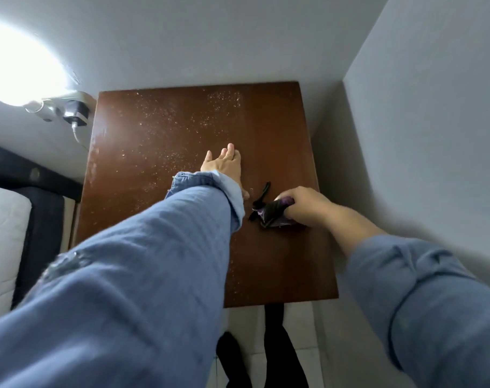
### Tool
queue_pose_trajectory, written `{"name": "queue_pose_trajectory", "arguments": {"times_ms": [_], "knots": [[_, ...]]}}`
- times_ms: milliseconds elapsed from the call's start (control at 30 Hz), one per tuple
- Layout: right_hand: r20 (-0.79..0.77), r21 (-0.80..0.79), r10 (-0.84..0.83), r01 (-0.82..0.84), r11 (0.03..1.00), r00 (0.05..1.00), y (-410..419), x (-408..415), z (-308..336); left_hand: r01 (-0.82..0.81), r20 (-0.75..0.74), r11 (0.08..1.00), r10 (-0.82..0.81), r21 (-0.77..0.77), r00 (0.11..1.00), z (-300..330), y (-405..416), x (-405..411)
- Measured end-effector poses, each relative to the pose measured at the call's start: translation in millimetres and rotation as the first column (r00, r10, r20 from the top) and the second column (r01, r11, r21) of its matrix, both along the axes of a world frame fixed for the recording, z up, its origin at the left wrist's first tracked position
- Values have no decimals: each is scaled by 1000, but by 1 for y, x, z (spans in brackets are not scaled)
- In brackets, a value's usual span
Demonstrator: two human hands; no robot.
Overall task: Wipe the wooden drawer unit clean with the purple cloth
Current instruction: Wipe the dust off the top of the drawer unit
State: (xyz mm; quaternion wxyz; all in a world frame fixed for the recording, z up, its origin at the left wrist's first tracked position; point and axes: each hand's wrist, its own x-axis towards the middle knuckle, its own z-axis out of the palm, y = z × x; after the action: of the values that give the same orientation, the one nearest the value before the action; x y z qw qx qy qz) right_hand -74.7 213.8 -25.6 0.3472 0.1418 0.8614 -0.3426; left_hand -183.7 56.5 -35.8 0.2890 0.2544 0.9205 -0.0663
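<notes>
Top-down head view of a wooden drawer unit (159, 130) set in a corner, white walls behind it and to the right. Only its flat brown top shows (the drawers themselves are out of sight from this angle). Pale dust specks (182, 119) scatter across the far and left parts of the top, with a thinner line of specks near the front edge.

Left hand (224, 163) is stretched out over the middle of the top, fingers straight and together, palm down, grip open and holding nothing; whether it presses on the wood or just hovers above it, cannot tell. Blue denim sleeve (143, 264) covers that arm to the wrist.

Right hand (305, 203) sits at the right side of the top, fingers curled around the purple cloth (271, 217), grip closed on it. The cloth is bunched up, dark purple, lower part touching the wood, with a thin dark strip (262, 194) trailing out toward the left hand. Right sleeve is pushed up the forearm.

Left of the unit: a black charger plug (75, 113) in a wall socket with a white cable (77, 133) hanging down, a bright lamp glare (17, 65) above it, and a bed with a white mattress (3, 239). Below the front edge, tiled floor (299, 326) and the person's dark-clad legs (280, 351).
</notes>
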Motion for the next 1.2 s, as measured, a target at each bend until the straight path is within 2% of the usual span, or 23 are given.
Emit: {"name": "queue_pose_trajectory", "arguments": {"times_ms": [67,167,233,333,467,567,633,833,1067,1200], "knots": [[-38,-51,-106,104,993,994,5,-15,9,1,-22,1000,-1,5,1000,3,-6,1],[-181,-150,-280,254,955,943,14,-58,31,-52,-69,999,51,-5,996,7,-27,-4],[-305,-183,-328,283,942,894,13,-97,41,-92,-60,994,89,-57,994,9,-46,-10],[-508,-78,-266,264,961,819,2,-153,39,-112,-7,985,112,-134,994,6,-69,-15],[-682,80,-109,223,972,723,-10,-222,10,-128,-2,985,129,-117,992,-4,-76,-17],[-675,232,30,173,957,737,-14,-253,-20,-140,-22,985,139,-96,990,-7,-75,-17],[-647,279,98,115,953,756,-22,-262,-37,-153,-21,985,152,-81,988,-9,-77,-18],[-610,272,97,92,958,787,-35,-258,-47,-180,-5,982,180,-51,984,-15,-84,-20],[-588,244,64,101,965,806,-62,-132,-49,-173,3,983,173,-56,985,-16,-82,-24],[-586,80,-40,106,991,809,-69,-65,-52,-167,-11,985,166,-42,986,-18,-84,-26]]}}
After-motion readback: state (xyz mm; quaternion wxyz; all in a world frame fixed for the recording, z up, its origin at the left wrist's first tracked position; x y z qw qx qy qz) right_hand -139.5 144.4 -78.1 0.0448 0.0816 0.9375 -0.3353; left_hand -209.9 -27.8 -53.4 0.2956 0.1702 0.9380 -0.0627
